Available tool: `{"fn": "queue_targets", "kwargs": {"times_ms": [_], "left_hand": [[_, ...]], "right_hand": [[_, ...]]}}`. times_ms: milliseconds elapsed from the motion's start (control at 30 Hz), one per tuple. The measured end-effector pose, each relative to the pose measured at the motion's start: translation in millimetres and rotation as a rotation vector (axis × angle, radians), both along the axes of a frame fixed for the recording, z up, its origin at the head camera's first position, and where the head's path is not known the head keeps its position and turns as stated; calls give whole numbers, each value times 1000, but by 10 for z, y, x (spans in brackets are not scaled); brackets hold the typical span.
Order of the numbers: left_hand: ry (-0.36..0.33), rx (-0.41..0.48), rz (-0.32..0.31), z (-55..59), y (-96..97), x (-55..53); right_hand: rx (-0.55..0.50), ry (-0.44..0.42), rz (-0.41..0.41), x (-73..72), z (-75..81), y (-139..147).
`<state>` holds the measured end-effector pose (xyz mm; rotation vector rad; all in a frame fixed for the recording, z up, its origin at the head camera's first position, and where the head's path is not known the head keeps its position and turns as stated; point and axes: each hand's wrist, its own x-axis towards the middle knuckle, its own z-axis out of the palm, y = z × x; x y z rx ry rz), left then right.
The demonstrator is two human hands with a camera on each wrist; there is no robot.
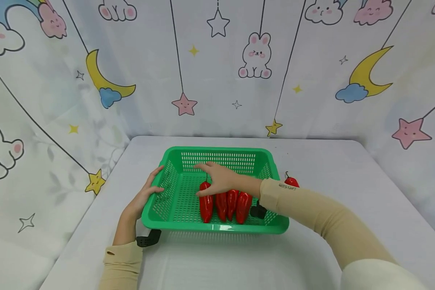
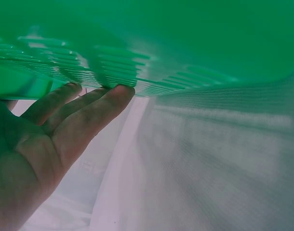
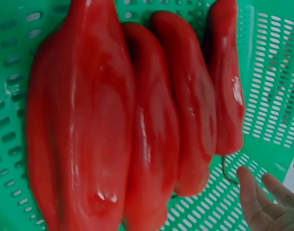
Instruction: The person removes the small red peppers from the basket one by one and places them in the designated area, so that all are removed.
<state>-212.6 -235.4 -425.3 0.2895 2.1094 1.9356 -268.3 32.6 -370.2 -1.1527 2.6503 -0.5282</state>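
Observation:
A green plastic basket (image 1: 214,228) with slotted walls stands on the table. Inside, several glossy red peppers (image 1: 243,207) lie side by side, stems pointing away. My left hand (image 1: 141,199) holds the basket's left side, thumb over the rim; in the left wrist view its fingers (image 2: 96,113) lie fairly straight along the outer wall. Above the leftmost pepper (image 1: 206,205) is my right hand (image 1: 219,179), fingers and thumb spread apart with nothing gripped. In the right wrist view its fingertips are beside that pepper's thin stem (image 3: 226,171).
Another red pepper (image 1: 291,181) lies on the white table (image 1: 322,173) right of the basket, partly covered by my right sleeve (image 1: 304,205). Behind the table hangs a cloth (image 1: 217,80) printed with stars, moons and rabbits. Black wrist cameras (image 1: 148,238) sit below both wrists.

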Motion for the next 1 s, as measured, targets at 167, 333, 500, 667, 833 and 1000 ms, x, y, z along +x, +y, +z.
{"fn": "queue_targets", "kwargs": {"times_ms": [167,333,500,667,833,1000], "left_hand": [[2,-4,1,-8,2,-2],[0,-3,1,-7,12,-5],[2,0,-4,-8,12,-8],[11,-6,1,-11,7,-2],[7,4,5,-12,3,-5],[3,7,4,-7,1,-8]], "right_hand": [[56,5,9,15,-67,-36],[135,13,-6,34,-132,-52],[236,30,-14,37,-216,-81],[292,85,3,26,-296,-146],[365,146,30,27,-382,-200],[365,159,27,45,-441,-242]]}}
